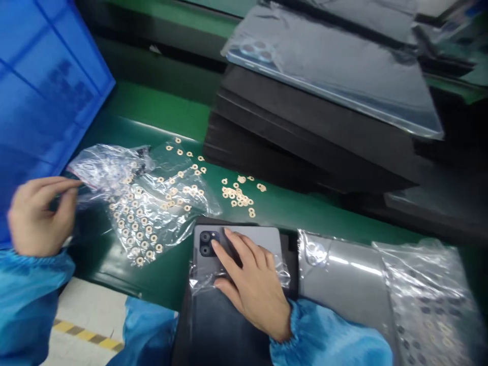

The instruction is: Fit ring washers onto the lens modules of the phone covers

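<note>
My left hand is at the left, thumb and forefinger pinched at the edge of a crumpled clear plastic bag; what lies between the fingertips is too small to make out. My right hand lies spread on a grey tablet-like device, its forefinger at the dark camera module. Clear film covers the device's lower part. Small beige rings are scattered on the green table, and more lie on a clear plastic sheet between my hands.
A blue bin stands at the upper left. Behind the rings rises a stack of black sheets with a film-wrapped device on top. To the right lie another wrapped device and a clear bag with small round parts.
</note>
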Action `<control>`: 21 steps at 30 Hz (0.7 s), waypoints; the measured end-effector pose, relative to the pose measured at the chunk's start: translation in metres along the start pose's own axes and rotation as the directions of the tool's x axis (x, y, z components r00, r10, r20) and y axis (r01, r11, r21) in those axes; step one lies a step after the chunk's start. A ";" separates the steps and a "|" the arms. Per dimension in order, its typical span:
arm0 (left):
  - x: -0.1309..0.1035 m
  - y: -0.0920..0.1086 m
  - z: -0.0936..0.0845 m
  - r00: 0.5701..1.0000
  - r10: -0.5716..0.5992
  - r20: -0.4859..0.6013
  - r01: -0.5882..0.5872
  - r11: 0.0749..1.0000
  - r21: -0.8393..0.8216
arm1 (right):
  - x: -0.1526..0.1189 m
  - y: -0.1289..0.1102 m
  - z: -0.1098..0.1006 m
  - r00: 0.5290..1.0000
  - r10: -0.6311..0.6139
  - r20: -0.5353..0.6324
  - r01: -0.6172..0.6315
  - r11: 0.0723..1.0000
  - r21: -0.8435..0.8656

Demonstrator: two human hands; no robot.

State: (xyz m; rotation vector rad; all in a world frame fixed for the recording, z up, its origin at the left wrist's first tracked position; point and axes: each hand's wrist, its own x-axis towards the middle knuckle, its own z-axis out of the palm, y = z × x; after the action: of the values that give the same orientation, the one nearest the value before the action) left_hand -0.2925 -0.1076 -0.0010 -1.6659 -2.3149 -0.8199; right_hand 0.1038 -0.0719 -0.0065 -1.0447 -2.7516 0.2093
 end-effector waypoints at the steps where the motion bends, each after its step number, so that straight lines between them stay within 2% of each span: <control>1: 0.003 0.002 0.001 1.000 0.019 -0.004 -0.019 1.000 0.008 | 0.001 0.000 0.000 1.000 -0.007 -0.012 0.007 1.000 -0.006; 4: 0.011 0.006 0.003 0.995 0.050 0.086 -0.051 0.999 0.003 | 0.004 -0.001 0.000 0.997 -0.026 -0.075 0.025 0.999 -0.020; 9: 0.024 0.002 0.009 0.967 0.024 0.255 -0.013 0.999 -0.045 | 0.007 -0.003 0.000 0.985 -0.071 -0.155 0.064 0.997 -0.048; 16: 0.043 -0.004 0.027 0.906 0.011 0.423 0.027 0.996 -0.085 | 0.003 0.008 0.003 0.981 -0.174 -0.091 0.164 0.981 -0.103; 21: 0.050 -0.006 0.032 0.878 -0.012 0.479 0.038 0.998 -0.045 | 0.006 0.003 0.004 0.979 -0.135 -0.155 0.129 0.990 -0.049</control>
State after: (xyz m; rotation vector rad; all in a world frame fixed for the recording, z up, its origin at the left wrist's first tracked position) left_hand -0.3103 -0.0516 -0.0074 -2.0598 -2.6482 -0.5144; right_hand 0.1005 -0.0653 -0.0099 -0.8433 -2.6770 0.0515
